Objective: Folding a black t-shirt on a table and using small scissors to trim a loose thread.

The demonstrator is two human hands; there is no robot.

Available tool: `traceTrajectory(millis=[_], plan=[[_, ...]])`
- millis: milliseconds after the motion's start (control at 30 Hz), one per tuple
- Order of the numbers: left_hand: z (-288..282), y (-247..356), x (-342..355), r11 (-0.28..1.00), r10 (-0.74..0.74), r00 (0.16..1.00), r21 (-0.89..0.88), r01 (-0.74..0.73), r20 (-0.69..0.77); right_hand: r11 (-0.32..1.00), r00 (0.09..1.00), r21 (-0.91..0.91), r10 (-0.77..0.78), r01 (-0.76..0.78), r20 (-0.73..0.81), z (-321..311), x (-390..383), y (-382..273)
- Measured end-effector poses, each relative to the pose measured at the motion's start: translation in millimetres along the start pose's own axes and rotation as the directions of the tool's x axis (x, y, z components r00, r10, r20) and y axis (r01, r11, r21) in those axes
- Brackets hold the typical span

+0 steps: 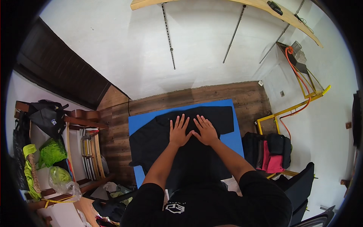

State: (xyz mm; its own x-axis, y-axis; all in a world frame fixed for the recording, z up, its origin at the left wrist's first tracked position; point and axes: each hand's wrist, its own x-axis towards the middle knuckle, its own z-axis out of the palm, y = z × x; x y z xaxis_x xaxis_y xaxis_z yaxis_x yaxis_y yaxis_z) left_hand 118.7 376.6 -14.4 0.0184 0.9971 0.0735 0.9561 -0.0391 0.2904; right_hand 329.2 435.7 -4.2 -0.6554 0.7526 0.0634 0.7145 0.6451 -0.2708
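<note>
White-walled room, dark wood table [249, 98] with a blue mat [236, 138] on top. Far left: wooden shelf unit [96, 151] with a dark bag [47, 115], green plastic bags [53, 151] and stacked flat items. On the mat lies a black t-shirt [151, 142], spread flat, sleeves out to both sides. Left hand [179, 132] flat on the shirt's middle, palm down, fingers spread, gripping nothing. Right hand [206, 130] just beside it, also flat, fingers spread, thumbs nearly touching. Right of the table: pile of folded clothes [270, 151], black and pink, by a yellow metal frame [298, 106] with an orange cable [298, 73]. Wooden shelf board [295, 19] up on wall.
</note>
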Motion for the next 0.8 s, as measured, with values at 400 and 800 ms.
traceTrajectory(millis=[400, 800], plan=[[-19.5, -10.7, -2.4, 1.000, -0.023, 0.999, 0.015, 0.022, 0.036, 0.997, 0.987, -0.067, 0.049, -0.039, 0.155, -30.8, 7.9, 9.2], [-31.3, -56.7, 25.3, 0.998, -0.014, 0.994, 0.059, 0.008, 0.111, 0.965, 0.944, -0.178, 0.231, -0.192, 0.236, -30.0, 73.5, 24.6]])
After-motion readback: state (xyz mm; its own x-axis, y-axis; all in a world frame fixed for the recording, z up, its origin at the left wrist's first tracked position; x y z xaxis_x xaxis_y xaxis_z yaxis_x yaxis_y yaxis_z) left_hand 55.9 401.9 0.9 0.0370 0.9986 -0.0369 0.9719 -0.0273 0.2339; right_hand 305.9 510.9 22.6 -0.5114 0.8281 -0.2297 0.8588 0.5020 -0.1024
